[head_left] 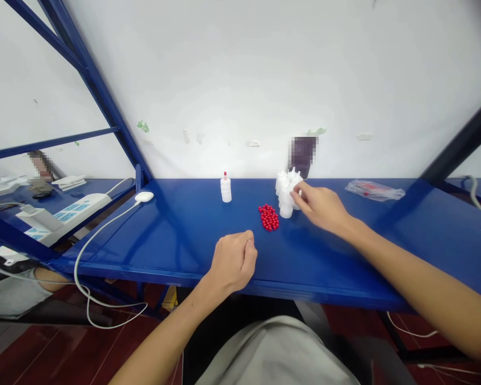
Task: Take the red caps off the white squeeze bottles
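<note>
My right hand (318, 206) reaches to a cluster of white squeeze bottles (286, 206), thumb and fingers closed at the side of one nozzle-topped bottle. My left hand (235, 260) is curled into a fist near the front edge of the table; its fingers face away, so anything inside is hidden. Between the hands lies a patch of small red caps (269, 217), just left of the bottle cluster. Farther left, apart from the others, one white bottle with a red tip (226, 188) stands upright.
A clear plastic bag (374, 190) with something red in it lies at the back right. A white charger puck (144, 197) with its cable rests at the left end of the blue table (176, 230). Beyond the blue frame is a power strip (72, 216). Another person's arm (50, 278) shows at far left.
</note>
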Motion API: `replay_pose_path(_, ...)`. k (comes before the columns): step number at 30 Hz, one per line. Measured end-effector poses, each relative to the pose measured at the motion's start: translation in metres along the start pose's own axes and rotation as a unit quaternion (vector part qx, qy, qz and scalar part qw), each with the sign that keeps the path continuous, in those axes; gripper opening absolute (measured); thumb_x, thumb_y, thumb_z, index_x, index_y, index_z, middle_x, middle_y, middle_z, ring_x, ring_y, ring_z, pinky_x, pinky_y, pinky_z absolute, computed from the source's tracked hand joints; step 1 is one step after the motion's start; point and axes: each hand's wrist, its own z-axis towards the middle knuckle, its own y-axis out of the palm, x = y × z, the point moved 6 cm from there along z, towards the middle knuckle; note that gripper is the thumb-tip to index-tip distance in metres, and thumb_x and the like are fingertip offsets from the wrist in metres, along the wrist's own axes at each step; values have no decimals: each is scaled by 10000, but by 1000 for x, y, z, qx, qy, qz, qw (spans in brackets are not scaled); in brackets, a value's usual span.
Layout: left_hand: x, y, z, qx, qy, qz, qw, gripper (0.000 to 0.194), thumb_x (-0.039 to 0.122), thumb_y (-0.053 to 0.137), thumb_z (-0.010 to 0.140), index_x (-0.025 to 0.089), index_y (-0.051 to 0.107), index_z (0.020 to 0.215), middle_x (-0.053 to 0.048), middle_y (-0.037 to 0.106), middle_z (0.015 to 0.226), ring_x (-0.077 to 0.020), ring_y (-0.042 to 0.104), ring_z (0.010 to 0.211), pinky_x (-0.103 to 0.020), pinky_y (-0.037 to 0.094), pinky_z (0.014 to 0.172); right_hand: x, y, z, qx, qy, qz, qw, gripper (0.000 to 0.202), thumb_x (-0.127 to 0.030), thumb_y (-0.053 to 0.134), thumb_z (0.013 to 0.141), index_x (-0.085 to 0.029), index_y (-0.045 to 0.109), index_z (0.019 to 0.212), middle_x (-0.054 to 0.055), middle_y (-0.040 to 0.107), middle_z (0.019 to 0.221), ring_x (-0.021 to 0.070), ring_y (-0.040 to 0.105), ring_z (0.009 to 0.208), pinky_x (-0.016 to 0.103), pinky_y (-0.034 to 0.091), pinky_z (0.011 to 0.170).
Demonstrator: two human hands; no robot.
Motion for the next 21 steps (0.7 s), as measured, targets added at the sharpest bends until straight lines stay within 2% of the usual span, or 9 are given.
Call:
replay_pose_path(3, -1, -1, -1, -3, -9, -15, 1000, 216, 193, 276, 931, 214, 333, 723, 45, 383, 581, -127, 365, 519, -276, 267, 560, -1, 14, 0, -70, 3, -40, 997, 299, -399, 355, 980, -217, 591, 997, 50, 704, 767, 221, 630, 658, 267, 250, 526)
replay_pose_path(5, -1, 0, 1, -10, -21, -12, 1000, 170, 164, 304, 914, 219, 340, 758, 51, 382, 590, -129, 362, 523, -276, 267, 559, -1, 19, 0, -90, 10, -53, 994, 312, -409, 354, 978, -217, 595, 1026, 58, 713, 792, 229, 643, 685, 266, 247, 525)
replay_pose_path(8, 0, 3, 6, -17, -24, -4, 1000, 144, 176, 323, 940, 219, 371, 811, 37, 446, 670, -136, 415, 587, -272, 316, 592, 1, 17, 0, -84, 28, -54, 995, 336, -452, 371, 969, -210, 594, 1035, 65, 717, 805, 232, 649, 697, 264, 249, 526)
replay_pose_path(11, 1, 6, 9, -18, 4, 6, 1000, 165, 209, 327, 974, 209, 431, 846, -1, 523, 789, -147, 491, 701, -277, 383, 683, -3, 4, -3, -37, 41, -29, 998, 355, -474, 381, 962, -198, 600, 995, 58, 699, 738, 224, 635, 658, 266, 271, 540)
replay_pose_path(12, 1, 7, 9, -20, 11, 11, 1000, 168, 215, 337, 976, 206, 450, 853, -8, 537, 809, -150, 508, 724, -279, 393, 702, -9, -1, -5, -24, 23, -5, 999, 349, -462, 381, 964, -194, 603, 982, 52, 689, 714, 215, 627, 642, 268, 290, 551)
replay_pose_path(14, -1, 10, 9, -27, 14, 24, 999, 155, 233, 375, 971, 206, 476, 857, -9, 558, 808, -152, 535, 729, -277, 403, 701, -30, -6, -13, -29, -59, 63, 996, 322, -426, 385, 970, -189, 603, 979, 40, 676, 705, 188, 608, 620, 269, 335, 584)
replay_pose_path(17, -3, 14, 9, -36, 2, 53, 998, 103, 271, 467, 929, 212, 469, 845, 3, 579, 760, -163, 573, 687, -280, 399, 653, -72, -2, -32, -100, -210, 156, 960, 264, -385, 409, 971, -192, 582, 1020, 28, 670, 765, 159, 593, 639, 259, 371, 620)
replay_pose_path(19, -4, 15, 8, -40, -13, 68, 997, 126, 297, 533, 875, 216, 438, 861, 12, 587, 726, -184, 600, 660, -282, 386, 603, -92, 4, -43, -141, -260, 185, 937, 240, -374, 412, 975, -191, 551, 1046, 28, 657, 794, 158, 585, 662, 256, 373, 616)
replay_pose_path(21, -4, 15, 7, -43, -30, 74, 996, 216, 311, 580, 817, 220, 405, 905, 20, 594, 708, -208, 626, 639, -280, 370, 557, -103, 11, -49, -164, -272, 198, 927, 236, -382, 395, 986, -188, 518, 1044, 27, 639, 792, 161, 568, 663, 258, 367, 602)
